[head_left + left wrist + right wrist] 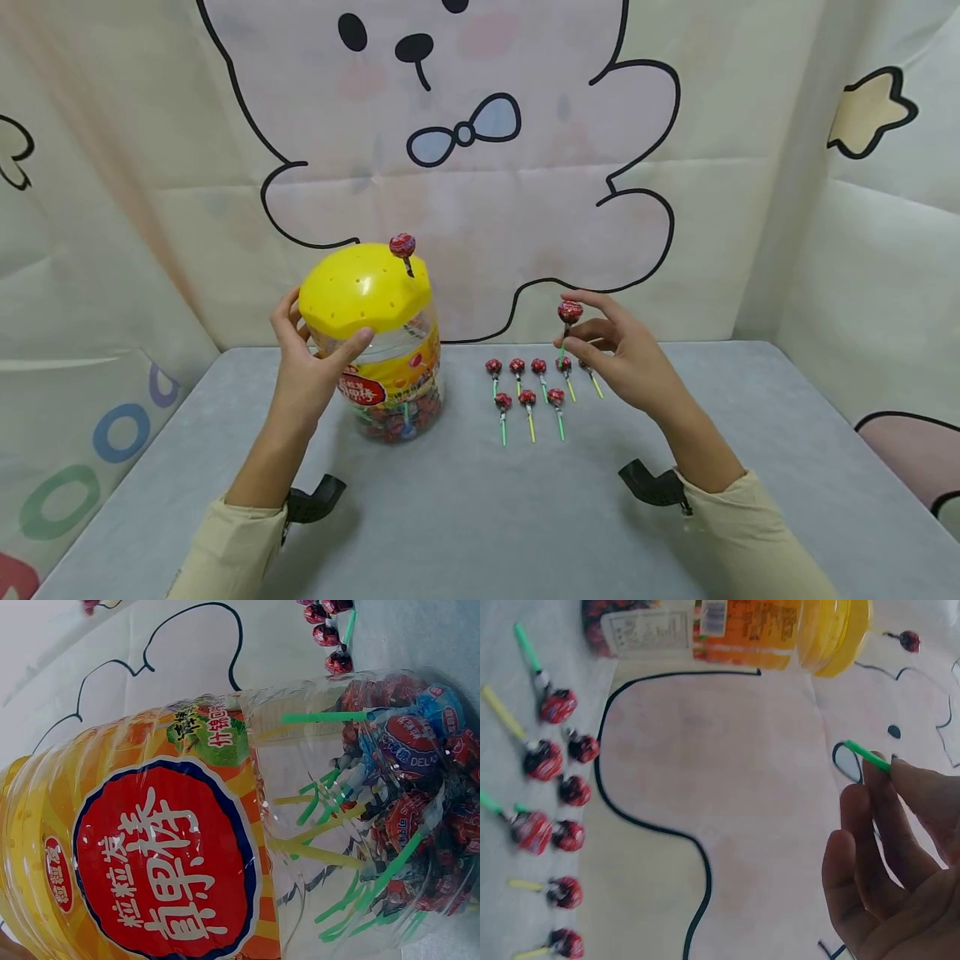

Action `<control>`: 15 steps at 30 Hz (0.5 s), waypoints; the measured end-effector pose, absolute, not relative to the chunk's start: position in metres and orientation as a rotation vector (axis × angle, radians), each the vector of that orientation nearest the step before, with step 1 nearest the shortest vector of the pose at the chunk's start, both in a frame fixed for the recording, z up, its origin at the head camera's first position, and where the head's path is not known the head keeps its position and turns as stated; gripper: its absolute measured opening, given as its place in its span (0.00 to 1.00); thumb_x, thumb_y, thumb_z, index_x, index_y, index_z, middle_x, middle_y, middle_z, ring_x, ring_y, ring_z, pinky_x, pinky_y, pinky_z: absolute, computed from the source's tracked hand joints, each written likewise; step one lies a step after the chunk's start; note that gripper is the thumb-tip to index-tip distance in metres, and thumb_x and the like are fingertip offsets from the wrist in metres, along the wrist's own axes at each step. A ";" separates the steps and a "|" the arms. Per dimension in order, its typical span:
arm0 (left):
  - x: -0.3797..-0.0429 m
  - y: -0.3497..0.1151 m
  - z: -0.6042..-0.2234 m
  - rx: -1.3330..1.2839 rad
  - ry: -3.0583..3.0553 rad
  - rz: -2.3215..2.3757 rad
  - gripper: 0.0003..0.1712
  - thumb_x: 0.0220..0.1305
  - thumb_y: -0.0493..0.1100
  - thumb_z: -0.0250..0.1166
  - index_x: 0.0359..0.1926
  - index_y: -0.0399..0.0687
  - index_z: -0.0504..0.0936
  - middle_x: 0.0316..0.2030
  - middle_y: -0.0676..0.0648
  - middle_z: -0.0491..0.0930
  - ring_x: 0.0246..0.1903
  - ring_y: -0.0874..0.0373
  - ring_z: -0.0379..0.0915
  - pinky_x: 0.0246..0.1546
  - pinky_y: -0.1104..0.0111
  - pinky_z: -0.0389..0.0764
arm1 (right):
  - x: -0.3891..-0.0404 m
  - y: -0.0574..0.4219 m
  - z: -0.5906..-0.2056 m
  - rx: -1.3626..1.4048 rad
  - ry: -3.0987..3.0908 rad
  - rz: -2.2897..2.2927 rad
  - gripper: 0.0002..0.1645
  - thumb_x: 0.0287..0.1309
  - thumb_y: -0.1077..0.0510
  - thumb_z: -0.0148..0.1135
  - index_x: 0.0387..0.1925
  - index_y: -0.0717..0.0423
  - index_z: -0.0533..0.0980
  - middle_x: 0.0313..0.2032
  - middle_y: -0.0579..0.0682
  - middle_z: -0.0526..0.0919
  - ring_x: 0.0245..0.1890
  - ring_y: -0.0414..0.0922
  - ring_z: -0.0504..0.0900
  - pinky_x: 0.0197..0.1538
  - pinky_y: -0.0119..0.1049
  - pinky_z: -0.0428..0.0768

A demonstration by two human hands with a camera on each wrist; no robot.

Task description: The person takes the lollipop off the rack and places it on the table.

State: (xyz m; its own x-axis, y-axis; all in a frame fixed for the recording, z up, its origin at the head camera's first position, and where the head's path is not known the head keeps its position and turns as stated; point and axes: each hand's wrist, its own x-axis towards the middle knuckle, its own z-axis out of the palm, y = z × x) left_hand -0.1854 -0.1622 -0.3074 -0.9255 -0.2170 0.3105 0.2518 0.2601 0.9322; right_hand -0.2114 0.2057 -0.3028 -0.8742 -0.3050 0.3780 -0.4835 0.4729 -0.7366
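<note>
My left hand point(311, 371) grips a clear plastic candy jar point(405, 367) near its top, the thumb along the front of the yellow lid point(360, 287). In the lid one red lollipop point(402, 245) stands upright by its stick, head up. Through the clear wall in the left wrist view, several loose lollipops point(409, 746) lie in the bottom of the jar. Above the table at right, my right hand point(618, 354) pinches a red-wrapped lollipop point(570, 312) head up. The right wrist view shows its green stick point(866, 755) between thumb and fingers; its head is out of that frame.
Several red lollipops point(528, 399) lie in two rows on the grey table point(480, 517), right of the jar and under my right hand. Behind the table hangs a cloth point(712, 217) with a cartoon bear.
</note>
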 end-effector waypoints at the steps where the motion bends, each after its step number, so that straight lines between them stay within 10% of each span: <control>1: -0.186 -0.162 -0.307 -0.032 -2.160 -1.708 0.55 0.62 0.47 0.71 0.74 0.64 0.38 0.73 0.47 0.44 0.70 0.46 0.48 0.72 0.41 0.60 | -0.212 0.209 -0.305 0.666 -2.546 1.336 0.33 0.66 0.54 0.64 0.69 0.33 0.65 0.39 0.50 0.88 0.38 0.43 0.84 0.38 0.32 0.78; 15: -0.186 -0.163 -0.308 -0.030 -2.162 -1.715 0.56 0.62 0.47 0.71 0.74 0.67 0.37 0.74 0.49 0.44 0.70 0.47 0.47 0.72 0.41 0.60 | -0.233 0.231 -0.333 0.508 -2.871 1.232 0.26 0.65 0.55 0.65 0.61 0.50 0.67 0.42 0.56 0.88 0.44 0.48 0.83 0.45 0.41 0.78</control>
State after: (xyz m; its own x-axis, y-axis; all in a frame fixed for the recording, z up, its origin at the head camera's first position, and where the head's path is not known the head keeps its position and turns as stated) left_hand -0.1864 -0.1628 -0.3077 -0.9278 -0.2153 0.3046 0.2477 0.2552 0.9346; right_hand -0.2327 0.2310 -0.3333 -0.9482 -0.3001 0.1039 -0.2821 0.6457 -0.7096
